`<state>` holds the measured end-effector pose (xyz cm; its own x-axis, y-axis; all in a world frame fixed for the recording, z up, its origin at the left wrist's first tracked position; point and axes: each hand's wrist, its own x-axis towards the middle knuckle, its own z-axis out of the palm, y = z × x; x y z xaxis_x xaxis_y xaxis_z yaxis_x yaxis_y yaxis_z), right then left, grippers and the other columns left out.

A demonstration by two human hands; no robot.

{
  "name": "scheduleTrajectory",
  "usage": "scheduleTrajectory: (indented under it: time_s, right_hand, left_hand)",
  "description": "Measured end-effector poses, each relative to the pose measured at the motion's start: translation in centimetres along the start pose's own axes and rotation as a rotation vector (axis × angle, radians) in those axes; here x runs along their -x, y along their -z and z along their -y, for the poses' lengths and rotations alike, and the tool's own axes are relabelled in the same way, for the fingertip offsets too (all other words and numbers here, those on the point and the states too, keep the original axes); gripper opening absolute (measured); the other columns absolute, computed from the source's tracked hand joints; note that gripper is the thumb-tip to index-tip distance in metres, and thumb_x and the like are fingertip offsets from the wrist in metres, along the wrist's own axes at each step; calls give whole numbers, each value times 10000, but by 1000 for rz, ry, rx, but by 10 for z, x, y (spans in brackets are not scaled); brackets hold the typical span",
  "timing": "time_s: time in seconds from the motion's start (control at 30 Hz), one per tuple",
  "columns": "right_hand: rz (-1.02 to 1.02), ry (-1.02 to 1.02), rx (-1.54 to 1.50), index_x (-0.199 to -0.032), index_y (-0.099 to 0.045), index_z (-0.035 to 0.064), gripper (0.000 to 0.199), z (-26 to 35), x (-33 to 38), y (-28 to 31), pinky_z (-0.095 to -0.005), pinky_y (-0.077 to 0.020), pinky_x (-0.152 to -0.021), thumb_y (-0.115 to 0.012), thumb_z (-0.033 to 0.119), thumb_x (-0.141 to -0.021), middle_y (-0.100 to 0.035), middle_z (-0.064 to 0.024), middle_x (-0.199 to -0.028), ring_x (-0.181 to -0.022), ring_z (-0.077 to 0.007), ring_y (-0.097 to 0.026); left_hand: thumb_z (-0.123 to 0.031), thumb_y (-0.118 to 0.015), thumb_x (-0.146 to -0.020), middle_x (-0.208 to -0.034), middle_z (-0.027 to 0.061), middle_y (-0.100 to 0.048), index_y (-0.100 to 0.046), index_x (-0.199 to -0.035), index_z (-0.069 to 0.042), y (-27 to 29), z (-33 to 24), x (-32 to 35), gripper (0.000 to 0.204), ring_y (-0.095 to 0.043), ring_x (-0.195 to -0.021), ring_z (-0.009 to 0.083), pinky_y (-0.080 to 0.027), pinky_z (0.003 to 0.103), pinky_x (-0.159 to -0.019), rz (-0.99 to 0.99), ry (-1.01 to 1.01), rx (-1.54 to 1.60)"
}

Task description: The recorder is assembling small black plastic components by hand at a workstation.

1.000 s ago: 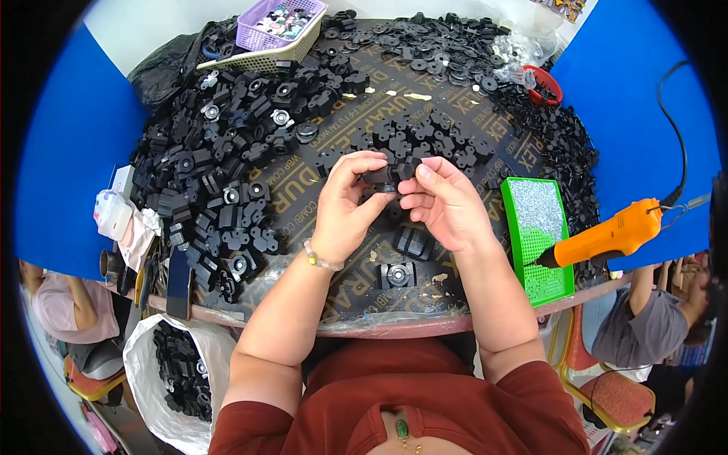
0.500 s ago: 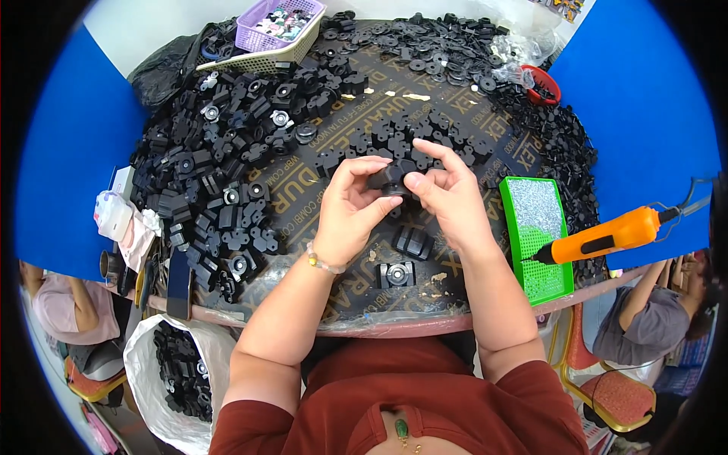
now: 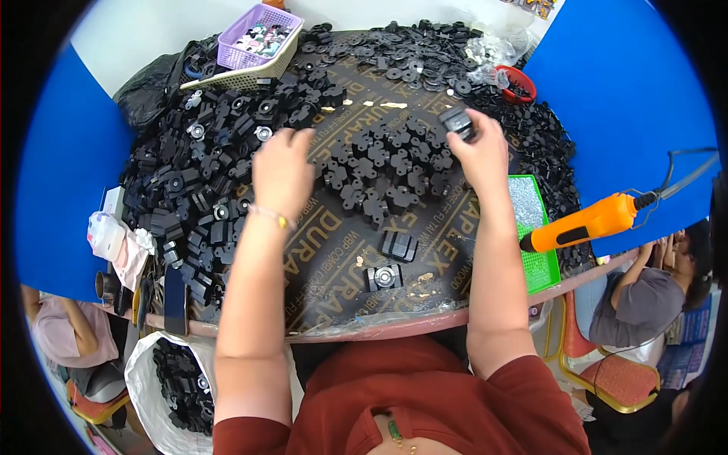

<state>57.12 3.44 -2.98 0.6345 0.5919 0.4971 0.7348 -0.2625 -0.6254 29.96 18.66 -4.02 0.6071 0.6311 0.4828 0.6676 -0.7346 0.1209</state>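
My right hand (image 3: 485, 152) is closed on a black block-shaped plastic piece (image 3: 457, 123), held between thumb and fingers above the far right of the table. My left hand (image 3: 283, 171) is over the inner edge of a big heap of black camera-shaped plastic bodies (image 3: 216, 163). Its fingers are a little apart and slightly blurred, with nothing seen in them. Between the hands lies a cluster of flat black lobed parts (image 3: 390, 163). Nearer me, a black ribbed block (image 3: 399, 246) and a black camera-shaped body with a silvery ring (image 3: 384, 278) lie apart on the board.
At the right, an orange electric screwdriver (image 3: 584, 224) hangs over a green tray (image 3: 543, 273) of small silvery pieces. A red bowl (image 3: 519, 83) and black discs (image 3: 413, 68) are at the back. A purple basket (image 3: 254, 38) stands far left; a white sack (image 3: 144, 379) of black parts is below.
My hands, earlier together around a black piece at the middle, have parted. The right has carried the piece away to the far right; the left has moved left to the heap.
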Motion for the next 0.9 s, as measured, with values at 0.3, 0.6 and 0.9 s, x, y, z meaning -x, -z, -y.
scheduleTrajectory:
  time_s: [0.3, 0.6, 0.9]
  right_hand:
    - [138, 16, 327, -942, -690, 82, 220, -98, -51, -48, -433, -513, -836, -696, 1, -737, -643, -140, -1008, -964, -348, -641]
    - [-98, -152, 313, -1129, -718, 119, 347, -126, -102, -33, -403, -506, -940, -553, 60, -829, -701, -183, -1077, -1029, -326, -669]
    - [419, -236, 707, -1166, -667, 24, 310, -126, -90, -42, -448, -514, -950, -510, 91, -908, -636, -220, -1217, -1129, -388, -621]
  left_hand:
    - [-138, -581, -884, -1098, 104, -589, -682, -1034, -134, -58, 75, -26, 180, -615, -1021, 281, -544, 392, -812, 268, 123, -443]
    - [-98, -603, -880, -1124, 179, -569, -651, -1086, -62, -25, 81, -35, 214, -626, -1008, 369, -554, 435, -838, 306, 164, -273]
    - [-51, -717, -851, -1087, 149, -652, -496, -1205, 13, 57, -40, -3, 423, -692, -925, 233, -574, 279, -766, 149, 449, 1656]
